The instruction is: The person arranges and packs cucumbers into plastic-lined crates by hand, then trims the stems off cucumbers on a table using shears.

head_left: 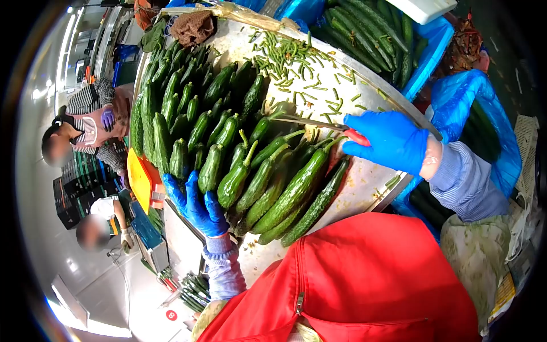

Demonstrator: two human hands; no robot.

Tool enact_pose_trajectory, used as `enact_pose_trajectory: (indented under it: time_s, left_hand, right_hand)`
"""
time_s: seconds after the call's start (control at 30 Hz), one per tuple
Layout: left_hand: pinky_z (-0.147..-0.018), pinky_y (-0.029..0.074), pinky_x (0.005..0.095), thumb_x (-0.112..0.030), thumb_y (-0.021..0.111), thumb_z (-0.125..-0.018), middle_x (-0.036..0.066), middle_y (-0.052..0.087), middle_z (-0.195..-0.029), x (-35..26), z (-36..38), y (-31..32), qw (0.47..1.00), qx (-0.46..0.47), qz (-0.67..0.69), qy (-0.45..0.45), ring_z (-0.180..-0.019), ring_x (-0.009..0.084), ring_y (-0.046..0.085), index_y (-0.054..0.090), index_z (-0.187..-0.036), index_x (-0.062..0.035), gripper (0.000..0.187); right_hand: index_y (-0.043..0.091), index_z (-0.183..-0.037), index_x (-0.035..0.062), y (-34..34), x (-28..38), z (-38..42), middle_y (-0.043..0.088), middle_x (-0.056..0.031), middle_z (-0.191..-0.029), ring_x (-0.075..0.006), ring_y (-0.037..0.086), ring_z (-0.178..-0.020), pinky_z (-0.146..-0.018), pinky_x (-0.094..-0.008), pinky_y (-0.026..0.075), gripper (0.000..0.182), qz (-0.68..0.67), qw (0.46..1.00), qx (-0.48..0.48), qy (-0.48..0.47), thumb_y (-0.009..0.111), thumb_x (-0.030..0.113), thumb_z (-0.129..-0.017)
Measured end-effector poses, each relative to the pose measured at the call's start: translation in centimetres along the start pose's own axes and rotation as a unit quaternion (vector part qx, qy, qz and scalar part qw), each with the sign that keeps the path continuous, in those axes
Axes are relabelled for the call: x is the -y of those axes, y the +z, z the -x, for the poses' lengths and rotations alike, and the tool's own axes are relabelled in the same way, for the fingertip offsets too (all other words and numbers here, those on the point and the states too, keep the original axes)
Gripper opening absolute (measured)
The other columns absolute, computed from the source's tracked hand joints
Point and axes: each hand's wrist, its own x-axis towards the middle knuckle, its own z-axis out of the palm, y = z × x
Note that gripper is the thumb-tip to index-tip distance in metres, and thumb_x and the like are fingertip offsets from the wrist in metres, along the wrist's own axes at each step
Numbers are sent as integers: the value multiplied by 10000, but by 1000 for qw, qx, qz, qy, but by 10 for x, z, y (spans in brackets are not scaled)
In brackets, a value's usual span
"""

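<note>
A row of long cucumbers (285, 191), smooth and dark green with pale stalk ends, lies side by side near the middle of the round metal desk (364, 188). Their stalks point toward 1 o'clock.

The right hand (393, 141), in a blue rubber glove, is closed around the red handle of a pair of scissors (319, 123). The thin metal blades reach toward 9 o'clock, just above the stalk tips.

The left hand (196, 205), also in a blue glove, rests at 8 o'clock of the row. Its fingers are spread and curved against the blunt ends of the outer cucumbers, holding them together.

At 11 o'clock of the row a big heap of shorter cucumbers (182, 114) covers the desk, with bumpy and shiny skin. At 12 o'clock many cut stalk pieces (296, 62), small green sticks, are scattered on the dull steel surface. Beyond them, at 1 o'clock, a blue plastic crate (433, 51) holds more long cucumbers. A brown knitted cloth (194, 25) lies at the far rim.

At 6 o'clock a red apron (364, 279) of smooth fabric fills the near edge, and striped sleeves (225, 273) come out of both gloves. At 9 o'clock, well apart, another person in a striped top (91, 100) stands beside the desk.
</note>
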Motion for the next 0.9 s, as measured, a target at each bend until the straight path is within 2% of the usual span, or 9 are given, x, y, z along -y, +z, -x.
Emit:
enact_pose_trajectory:
  time_s: [0.13,0.23,0.43,0.53,0.7,0.8,0.9]
  left_hand:
    - [-1115,186,469,-434,507,-910,248,299,-1466,0,1,0,1000,-2,15,-7,-1374,373,270,600,-1197,-14,518]
    - [-1122,180,460,-469,451,-927,223,316,-1468,-1,0,0,1000,-1,-6,-1,-1375,357,276,586,-1231,-23,556]
    - [-1121,180,462,-461,445,-931,223,308,-1472,-2,0,0,1000,0,-7,-3,-1375,358,274,580,-1238,-24,551]
    - [-1115,188,463,-452,518,-902,244,279,-1477,-2,0,0,999,1,27,-22,-1380,366,257,608,-1185,-8,534]
    - [-1115,189,460,-459,521,-900,244,274,-1478,-3,0,0,999,1,26,-25,-1378,368,260,608,-1185,-7,542]
    - [-1114,191,461,-450,525,-899,246,282,-1474,-3,0,-1,999,5,23,-23,-1373,371,270,609,-1184,-6,534]
    - [-1113,194,465,-431,533,-896,249,307,-1461,-1,1,-2,1000,-4,19,-10,-1364,376,285,613,-1180,-9,515]
  right_hand:
    - [574,-990,58,14,3,-10,619,-180,-877,-377,615,-785,-666,-428,493,351,-47,999,-13,-10,605,385,-867]
    - [574,-987,63,19,4,-13,616,-180,-860,-379,613,-771,-656,-428,490,346,-55,998,-9,-13,602,387,-869]
    - [568,-940,74,21,7,-15,613,-170,-821,-377,607,-747,-638,-433,483,324,-67,998,1,-14,587,391,-875]
    - [577,-913,79,22,8,-15,623,-165,-810,-364,614,-755,-653,-435,485,328,-75,997,-8,-15,564,405,-880]
    - [574,-923,71,32,3,-14,620,-168,-776,-374,607,-740,-648,-433,478,334,-105,994,-24,-26,556,403,-889]
    - [573,-921,62,43,0,-15,615,-161,-741,-339,613,-688,-604,-408,477,340,-108,992,-63,-27,550,401,-903]
    - [579,-937,48,14,19,1,609,-160,-746,-285,618,-651,-560,-376,474,352,-287,949,-7,126,555,399,-911]
